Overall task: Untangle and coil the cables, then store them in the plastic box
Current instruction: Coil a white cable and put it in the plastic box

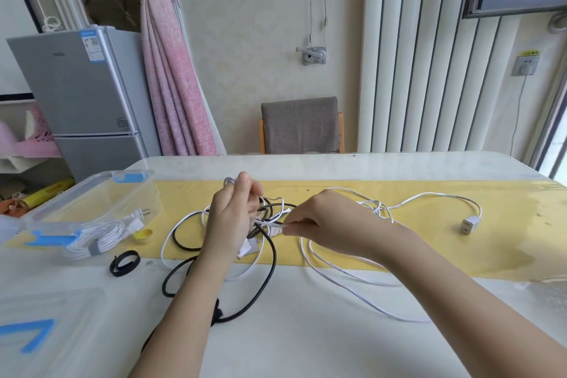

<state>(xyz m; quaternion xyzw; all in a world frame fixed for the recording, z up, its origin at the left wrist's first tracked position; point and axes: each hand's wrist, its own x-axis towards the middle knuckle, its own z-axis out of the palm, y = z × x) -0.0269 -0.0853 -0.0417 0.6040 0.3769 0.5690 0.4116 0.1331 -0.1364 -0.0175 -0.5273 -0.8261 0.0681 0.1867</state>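
Right hand (pixel 322 218) grip: pinching the thin white cable (pixel 273 225). Left hand (pixel 231 218) grip, just beside it: curled round raised strands (pixel 270 207) (which ones, unclear). Thick black cable (pixel 275 258) loops beneath both. Clear blue-latched plastic box (pixel 92 190), holding a coiled white bundle (pixel 104 236), stands left of both, on the table (pixel 306 341).

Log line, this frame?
phase=untangling; left hand holds black-and-white cable tangle; right hand pinches thin white cable; clear plastic box holds one coiled white cable

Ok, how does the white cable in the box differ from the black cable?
The white cable is coiled and strapped; the black cable lies in loose loops. The white cable sits inside the plastic box; the black cable is out on the table, tangled with others.
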